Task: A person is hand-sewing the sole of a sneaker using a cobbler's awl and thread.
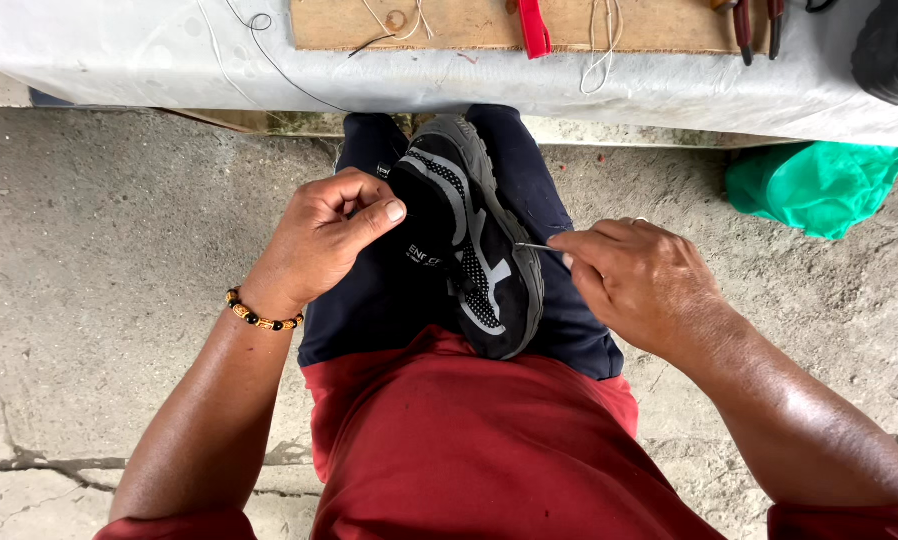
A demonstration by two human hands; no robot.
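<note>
A black sports shoe (474,245) with white stripes and a grey sole lies on its side across my lap, between my dark blue trouser legs. My left hand (321,238) grips the shoe's upper at the opening, thumb pressed on the fabric. My right hand (637,280) pinches a thin metal needle (536,246) whose tip meets the shoe's side near the sole edge. A beaded bracelet (259,314) circles my left wrist.
A table with a pale plastic cover (149,60) runs along the top, holding a wooden board (469,22), loose thread, a red strip (534,28) and pliers (754,25). A green plastic bag (814,185) lies on the concrete floor at right. A black object (894,50) sits top right.
</note>
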